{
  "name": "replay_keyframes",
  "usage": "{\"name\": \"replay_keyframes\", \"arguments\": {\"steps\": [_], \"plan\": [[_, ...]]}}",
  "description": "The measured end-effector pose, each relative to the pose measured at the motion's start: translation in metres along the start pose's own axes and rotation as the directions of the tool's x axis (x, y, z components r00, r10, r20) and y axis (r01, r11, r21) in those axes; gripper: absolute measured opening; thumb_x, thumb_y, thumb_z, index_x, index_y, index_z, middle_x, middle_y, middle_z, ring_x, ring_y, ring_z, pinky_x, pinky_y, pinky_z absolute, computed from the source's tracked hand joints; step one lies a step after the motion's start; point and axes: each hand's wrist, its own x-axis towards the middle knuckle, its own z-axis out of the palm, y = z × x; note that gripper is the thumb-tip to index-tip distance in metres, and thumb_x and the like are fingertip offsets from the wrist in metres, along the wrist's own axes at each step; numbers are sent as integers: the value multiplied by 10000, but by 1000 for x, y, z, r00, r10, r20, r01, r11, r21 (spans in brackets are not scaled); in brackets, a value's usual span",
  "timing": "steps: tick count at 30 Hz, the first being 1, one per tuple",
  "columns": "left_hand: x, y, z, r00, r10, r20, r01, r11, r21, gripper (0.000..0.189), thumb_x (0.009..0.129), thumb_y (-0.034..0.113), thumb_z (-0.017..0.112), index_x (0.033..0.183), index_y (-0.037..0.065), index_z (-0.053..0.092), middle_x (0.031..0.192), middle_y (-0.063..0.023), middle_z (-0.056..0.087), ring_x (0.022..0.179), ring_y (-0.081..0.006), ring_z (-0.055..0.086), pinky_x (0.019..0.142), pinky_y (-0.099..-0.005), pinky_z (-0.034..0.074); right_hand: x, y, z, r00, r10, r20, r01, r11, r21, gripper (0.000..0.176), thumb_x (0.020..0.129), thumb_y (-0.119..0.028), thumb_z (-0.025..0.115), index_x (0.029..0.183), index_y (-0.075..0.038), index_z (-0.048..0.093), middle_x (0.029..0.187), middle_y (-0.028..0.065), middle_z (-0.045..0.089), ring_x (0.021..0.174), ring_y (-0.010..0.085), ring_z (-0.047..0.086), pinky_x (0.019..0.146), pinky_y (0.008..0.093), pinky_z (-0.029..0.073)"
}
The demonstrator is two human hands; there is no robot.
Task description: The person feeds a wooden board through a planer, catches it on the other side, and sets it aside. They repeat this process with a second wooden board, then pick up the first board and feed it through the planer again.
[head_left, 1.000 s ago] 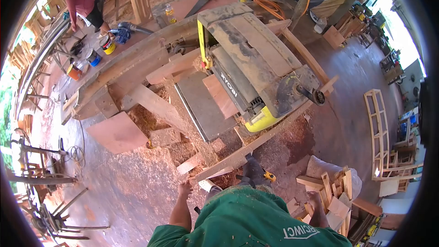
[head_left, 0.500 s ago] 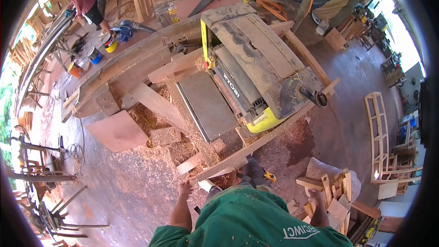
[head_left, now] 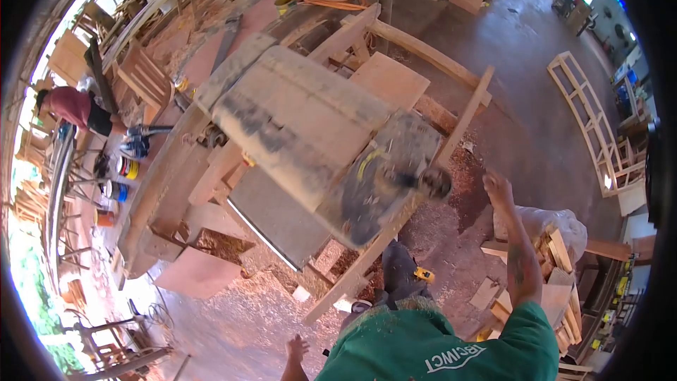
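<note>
My right hand (head_left: 498,189) is raised over the floor, right of the planer's crank handle (head_left: 434,183), with its fingers loosely bent and nothing in them. Low in the view, my left hand (head_left: 297,346) hangs beside the green shirt (head_left: 402,339), fingers apart and empty. A dusty thickness planer (head_left: 296,120) stands in front of me on a wooden frame (head_left: 367,268). Its grey bed (head_left: 271,212) shows at the near left. Neither hand touches the machine.
Scrap wood (head_left: 557,275) and a plastic bag (head_left: 543,222) lie at the right. A flat board (head_left: 390,79) rests beyond the planer. Another person (head_left: 74,109) bends near paint cans (head_left: 116,190) at the left. A ladder-like wooden frame (head_left: 585,123) lies at the far right.
The view has shifted, and the planer's top and far side now show more. My right hand has moved up and forward, towards the crank side. My left hand appears lower.
</note>
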Motion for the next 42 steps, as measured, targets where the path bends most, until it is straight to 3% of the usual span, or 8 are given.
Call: {"name": "replay_keyframes", "arguments": {"steps": [12, 15, 17, 26, 29, 33, 35, 42], "plan": [[-129, -10, 103, 969, -236, -73, 236, 972, -11, 513, 878, 431, 470, 1123, -18, 439, 1026, -222, 565, 873, -346, 588, 701, -457, 500, 259, -46, 111, 983, -184, -10, 175, 913, 369, 489, 842, -257, 550, 1231, 4, 410, 959, 185, 615, 804, 246, 598, 714, 335, 455], [-147, -1, 126, 965, -245, -89, 243, 969, -35, 520, 880, 426, 467, 1130, -29, 433, 1029, -229, 564, 877, -349, 587, 705, -458, 500, 285, -38, 130, 986, -111, -124, 133, 974, 181, 500, 854, -334, 545, 1211, 0, 438, 937, 116, 605, 819, 187, 587, 678, 291, 463], [-156, 4, 136, 963, -251, -101, 248, 968, -46, 525, 882, 423, 465, 1135, -35, 428, 1032, -234, 563, 880, -351, 586, 709, -458, 499, 286, -66, 116, 953, 279, 121, -300, 802, 517, 533, 856, -368, 538, 1234, -9, 422, 890, 109, 596, 769, 173, 586, 615, 277, 469], [-180, 25, 165, 956, -262, -130, 254, 964, -76, 548, 889, 411, 457, 1156, -66, 409, 1043, -254, 558, 894, -358, 581, 723, -458, 497, 335, -61, 153, 916, 390, 94, -326, 587, 741, 339, 862, -405, 518, 895, -68, 496, 723, 10, 500, 619, 87, 518, 503, 229, 425], [-188, 25, 172, 955, -268, -131, 258, 962, -87, 556, 892, 407, 454, 1163, -76, 402, 1047, -261, 557, 898, -361, 579, 728, -458, 497, 341, -61, 158, 905, 374, 200, -384, 521, 762, 571, 851, -410, 530, 1164, 51, 405, 955, 110, 539, 777, 148, 552, 608, 292, 474], [-195, 24, 185, 956, -263, -133, 250, 962, -106, 566, 895, 401, 450, 1173, -89, 394, 1052, -270, 555, 904, -364, 577, 734, -458, 496, 341, -78, 166, 902, 427, 60, -323, 577, 750, 593, 848, -424, 534, 1150, 74, 425, 985, 127, 546, 803, 182, 567, 637, 319, 478], [-196, 22, 188, 950, -285, -127, 272, 956, -112, 588, 897, 391, 450, 1195, -108, 365, 1055, -280, 554, 904, -363, 578, 739, -437, 498, 338, -86, 162, 874, 306, 379, -463, 284, 839, 596, 845, -442, 533, 1119, 82, 459, 994, 134, 548, 816, 210, 574, 659, 320, 476], [-198, 16, 188, 948, -302, -98, 291, 950, -115, 579, 903, 396, 434, 1207, -91, 362, 1064, -267, 556, 911, -378, 576, 753, -446, 489, 390, -18, 220, 831, 412, 374, -486, 209, 848, 540, 864, -448, 489, 1078, 47, 514, 940, 97, 574, 774, 201, 582, 665, 307, 486]]}}
